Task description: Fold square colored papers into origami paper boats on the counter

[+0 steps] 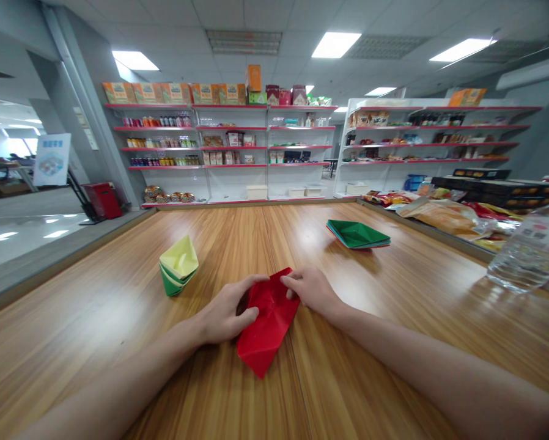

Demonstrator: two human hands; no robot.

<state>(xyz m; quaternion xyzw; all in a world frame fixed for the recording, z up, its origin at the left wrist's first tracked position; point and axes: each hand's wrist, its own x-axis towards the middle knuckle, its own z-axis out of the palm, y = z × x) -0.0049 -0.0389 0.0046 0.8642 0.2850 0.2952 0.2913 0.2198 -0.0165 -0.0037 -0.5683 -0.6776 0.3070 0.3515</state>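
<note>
A red folded paper boat lies slantwise on the wooden table in front of me, its hollow side facing up. My left hand grips its left edge, the thumb resting inside and the fingers along the outside. At the upper right edge, my right hand pinches the paper between thumb and fingers. To the left stands a nested stack of yellow and green paper boats. Farther off on the right sits another stack of paper boats, with a green one on top.
The wooden table has a raised rim. A clear plastic bottle stands at the right edge, near packaged snacks and black boxes. Beyond the table are stocked shelves, and a red box stands on the floor at left.
</note>
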